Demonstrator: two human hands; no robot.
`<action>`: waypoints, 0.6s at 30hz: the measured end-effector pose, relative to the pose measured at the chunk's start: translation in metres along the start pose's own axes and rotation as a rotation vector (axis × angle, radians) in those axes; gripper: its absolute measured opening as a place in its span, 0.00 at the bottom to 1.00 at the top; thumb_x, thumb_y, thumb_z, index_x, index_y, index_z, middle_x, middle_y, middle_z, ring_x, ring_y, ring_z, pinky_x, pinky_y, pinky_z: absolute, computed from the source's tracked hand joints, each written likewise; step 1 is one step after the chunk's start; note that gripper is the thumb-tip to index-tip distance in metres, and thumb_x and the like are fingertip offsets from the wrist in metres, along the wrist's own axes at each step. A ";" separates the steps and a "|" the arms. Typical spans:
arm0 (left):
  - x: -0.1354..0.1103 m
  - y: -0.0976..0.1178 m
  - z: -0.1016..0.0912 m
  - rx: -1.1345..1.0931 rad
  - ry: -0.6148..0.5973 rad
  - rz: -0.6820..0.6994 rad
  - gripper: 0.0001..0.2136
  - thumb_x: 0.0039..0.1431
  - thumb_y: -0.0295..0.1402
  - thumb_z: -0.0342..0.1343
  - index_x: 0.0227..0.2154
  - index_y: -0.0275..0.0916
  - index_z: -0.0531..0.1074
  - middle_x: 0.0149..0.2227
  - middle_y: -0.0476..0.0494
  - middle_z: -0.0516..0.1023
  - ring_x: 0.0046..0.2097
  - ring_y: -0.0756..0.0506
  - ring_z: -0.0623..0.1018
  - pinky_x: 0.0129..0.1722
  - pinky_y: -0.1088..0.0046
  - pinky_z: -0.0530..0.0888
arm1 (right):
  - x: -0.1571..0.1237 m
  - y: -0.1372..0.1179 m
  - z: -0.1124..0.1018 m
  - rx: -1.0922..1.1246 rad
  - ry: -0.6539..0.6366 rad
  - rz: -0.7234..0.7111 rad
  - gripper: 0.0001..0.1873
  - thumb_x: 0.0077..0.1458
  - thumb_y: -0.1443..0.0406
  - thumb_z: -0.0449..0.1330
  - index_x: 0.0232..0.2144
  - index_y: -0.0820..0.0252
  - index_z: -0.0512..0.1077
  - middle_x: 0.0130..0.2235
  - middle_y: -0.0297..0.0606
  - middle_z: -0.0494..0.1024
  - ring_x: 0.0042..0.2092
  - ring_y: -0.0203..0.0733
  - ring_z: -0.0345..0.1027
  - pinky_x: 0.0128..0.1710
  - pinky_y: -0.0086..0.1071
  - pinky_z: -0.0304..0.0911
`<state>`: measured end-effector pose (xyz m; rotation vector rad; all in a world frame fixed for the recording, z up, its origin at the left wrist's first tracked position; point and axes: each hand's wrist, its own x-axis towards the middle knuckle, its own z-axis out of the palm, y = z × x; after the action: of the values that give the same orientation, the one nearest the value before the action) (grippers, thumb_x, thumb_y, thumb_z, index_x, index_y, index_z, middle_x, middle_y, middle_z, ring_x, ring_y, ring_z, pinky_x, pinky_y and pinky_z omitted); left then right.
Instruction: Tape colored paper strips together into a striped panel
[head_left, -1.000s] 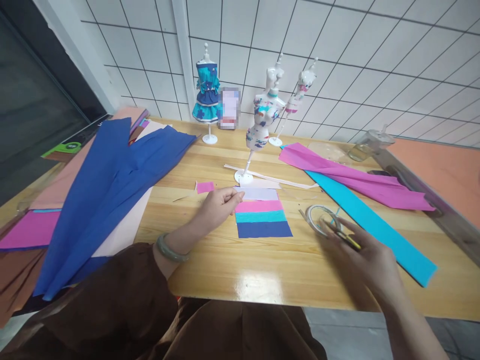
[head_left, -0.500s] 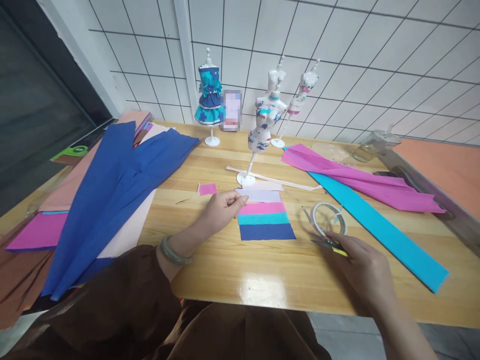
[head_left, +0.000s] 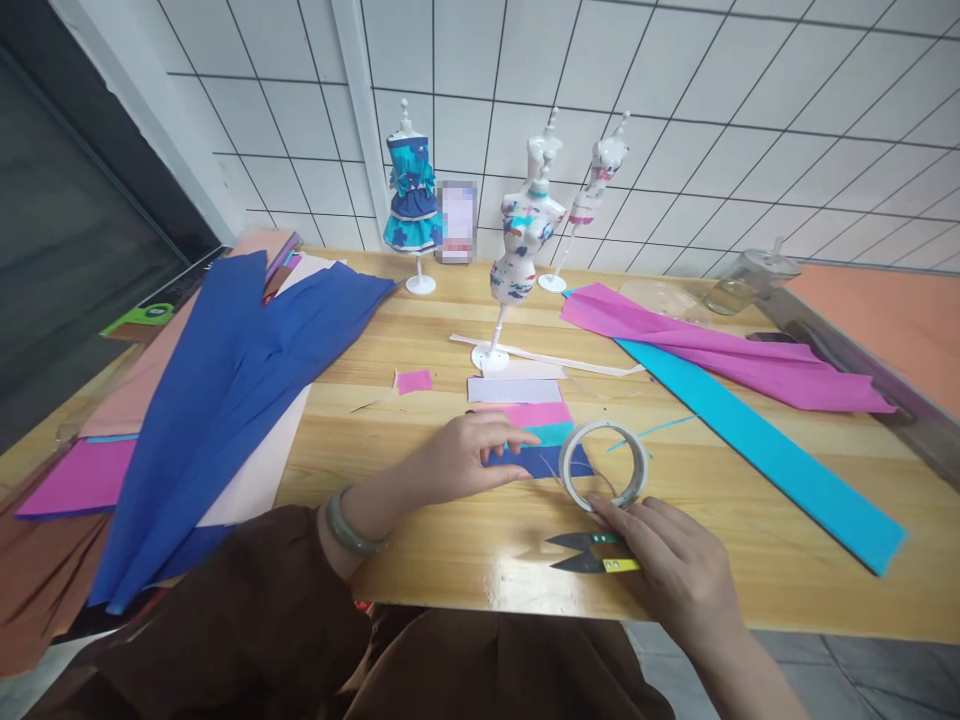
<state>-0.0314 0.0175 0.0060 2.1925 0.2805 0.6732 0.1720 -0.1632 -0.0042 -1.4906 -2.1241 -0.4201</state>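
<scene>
My right hand (head_left: 679, 565) grips a roll of white tape (head_left: 639, 478) upright and thread snips (head_left: 591, 564) whose dark blades are spread apart, pointing left. One snips handle is yellow, the other green. My left hand (head_left: 469, 455) is open, thumb and fingers apart, its fingertips over the layered strips. These run from a dark blue strip (head_left: 544, 462) nearest me, through teal (head_left: 553, 435) and pink (head_left: 551, 412), to lavender (head_left: 516, 391) and pale pink (head_left: 525, 370). A loose end seems to trail from the roll's left side, too faint to make out fully.
A bare paint-marked mannequin (head_left: 514, 275) stands behind the strips, another (head_left: 592, 195) farther back, and a dressed one (head_left: 411, 205) at left. Blue sheets (head_left: 225, 400) lie left; magenta (head_left: 697, 345) and turquoise (head_left: 772, 460) folds lie right. A lidded glass cup (head_left: 739, 285) stands at the back right.
My right hand has moved left, bringing the tape roll and snips close to the strips. My left hand has come down toward me and opened from a pinch.
</scene>
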 end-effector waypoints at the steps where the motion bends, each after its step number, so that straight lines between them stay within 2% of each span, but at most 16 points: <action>1: 0.000 0.000 0.000 0.015 -0.026 0.030 0.14 0.55 0.38 0.56 0.42 0.37 0.74 0.33 0.42 0.74 0.32 0.50 0.69 0.34 0.74 0.68 | 0.000 -0.002 0.000 0.010 -0.004 -0.004 0.23 0.54 0.74 0.57 0.53 0.61 0.64 0.27 0.38 0.75 0.27 0.38 0.65 0.26 0.30 0.60; 6: 0.000 0.002 0.003 -0.012 -0.047 0.096 0.10 0.57 0.36 0.54 0.36 0.36 0.76 0.33 0.41 0.76 0.36 0.49 0.73 0.37 0.73 0.69 | 0.000 -0.010 0.001 0.032 -0.020 0.015 0.22 0.55 0.74 0.56 0.52 0.62 0.64 0.29 0.41 0.76 0.29 0.40 0.67 0.27 0.32 0.62; 13: -0.001 0.009 0.002 -0.038 -0.053 0.095 0.08 0.58 0.33 0.52 0.30 0.37 0.76 0.32 0.40 0.77 0.35 0.49 0.74 0.37 0.73 0.69 | -0.008 -0.009 0.007 0.015 -0.017 0.041 0.19 0.56 0.75 0.52 0.50 0.62 0.67 0.31 0.42 0.77 0.31 0.40 0.68 0.30 0.33 0.64; 18: -0.002 0.009 0.004 0.014 -0.071 0.053 0.11 0.57 0.36 0.54 0.39 0.37 0.75 0.32 0.41 0.76 0.32 0.49 0.72 0.34 0.72 0.68 | -0.008 -0.008 0.004 0.024 0.020 0.099 0.14 0.55 0.73 0.54 0.45 0.62 0.69 0.30 0.41 0.76 0.31 0.40 0.69 0.28 0.32 0.63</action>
<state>-0.0314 0.0084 0.0097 2.2389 0.1914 0.6227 0.1656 -0.1706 -0.0118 -1.5634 -2.0230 -0.3715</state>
